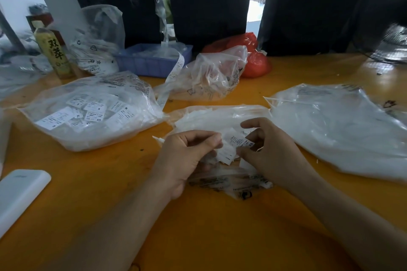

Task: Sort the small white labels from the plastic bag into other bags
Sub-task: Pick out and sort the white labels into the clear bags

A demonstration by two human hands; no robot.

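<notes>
In the middle of the orange table [198, 226] lies a clear plastic bag [220, 116] with small white labels [236, 142] spilling from it. My left hand [187, 156] pinches the bag's film and a few labels between thumb and fingers. Just to its right, my right hand [271, 149] pinches a label marked XS at its edge. A fuller bag of labels [92, 112] sits at the left, with size marks S, M, XL showing. Another large clear bag [343, 125] lies at the right.
A white power bank [19, 196] lies at the left edge. Further back stand a yellow drink bottle [54, 50], a blue tray [152, 59], a crumpled clear bag [213, 75], a red bag [253, 59] and a strip of uncut labels [174, 75].
</notes>
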